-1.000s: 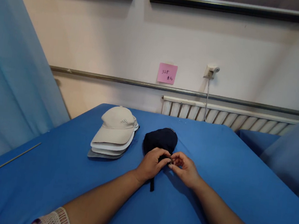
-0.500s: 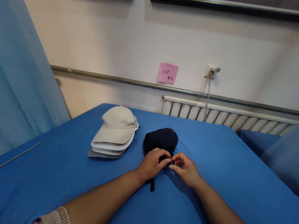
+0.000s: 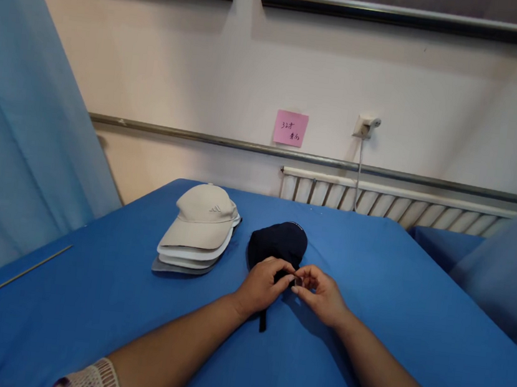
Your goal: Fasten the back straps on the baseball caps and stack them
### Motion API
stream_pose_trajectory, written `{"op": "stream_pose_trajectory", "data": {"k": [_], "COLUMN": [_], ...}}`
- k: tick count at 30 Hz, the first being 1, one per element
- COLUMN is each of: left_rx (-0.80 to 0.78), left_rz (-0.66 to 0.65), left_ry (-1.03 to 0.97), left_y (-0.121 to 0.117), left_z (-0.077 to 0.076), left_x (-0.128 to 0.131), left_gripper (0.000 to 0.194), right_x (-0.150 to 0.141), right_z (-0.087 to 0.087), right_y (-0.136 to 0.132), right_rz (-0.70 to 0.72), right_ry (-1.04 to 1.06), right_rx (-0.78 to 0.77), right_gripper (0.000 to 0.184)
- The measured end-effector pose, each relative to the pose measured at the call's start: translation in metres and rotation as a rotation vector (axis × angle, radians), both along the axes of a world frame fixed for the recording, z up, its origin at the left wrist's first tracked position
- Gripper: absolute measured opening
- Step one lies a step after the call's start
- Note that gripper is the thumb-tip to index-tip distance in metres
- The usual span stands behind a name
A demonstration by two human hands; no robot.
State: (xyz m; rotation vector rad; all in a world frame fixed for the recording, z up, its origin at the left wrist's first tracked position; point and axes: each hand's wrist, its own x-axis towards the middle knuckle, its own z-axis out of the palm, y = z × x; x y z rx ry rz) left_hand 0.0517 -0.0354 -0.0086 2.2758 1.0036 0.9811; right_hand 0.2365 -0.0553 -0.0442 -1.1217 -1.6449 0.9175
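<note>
A dark navy cap (image 3: 277, 244) lies on the blue table (image 3: 87, 285), its back facing me. My left hand (image 3: 261, 285) grips the cap's rear edge with curled fingers. My right hand (image 3: 321, 295) pinches the small buckle of the cap's back strap, fingertips meeting those of the left hand. The loose end of the dark strap (image 3: 263, 321) trails toward me from under my left hand. Left of the navy cap sits a stack of caps (image 3: 197, 230) with a beige one on top.
A thin stick (image 3: 26, 270) lies near the table's left edge. Blue curtains hang at the left (image 3: 21, 127) and right (image 3: 508, 268). Behind the table are a white radiator (image 3: 394, 202), a wall socket with a cord (image 3: 365, 126) and a pink note (image 3: 290, 128).
</note>
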Motion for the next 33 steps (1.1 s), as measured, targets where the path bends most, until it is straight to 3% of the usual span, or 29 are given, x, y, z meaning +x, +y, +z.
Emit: {"op": "stream_pose_trajectory", "data": {"k": [20, 26, 30, 33], "left_rx": [0.025, 0.11, 0.022, -0.072], "left_rz": [-0.04, -0.055, -0.221, -0.282], "left_ry": [0.059, 0.188, 0.39, 0.508], "left_y": [0.0, 0.002, 0.003, 0.003], "left_z": [0.001, 0.024, 0.044, 0.047], "left_x": [-0.001, -0.021, -0.043, -0.053], "left_gripper": [0.015, 0.024, 0.023, 0.035], "right_x": [0.003, 0.003, 0.001, 0.0], "right_z": [-0.002, -0.002, -0.002, -0.002], "right_y": [0.001, 0.002, 0.001, 0.0], "right_rz": [0.058, -0.014, -0.013, -0.011], "right_ry": [-0.03, -0.054, -0.035, -0.046], "right_rx": [-0.016, 0.004, -0.011, -0.017], "right_gripper": [0.019, 0.018, 0.018, 0.018]}}
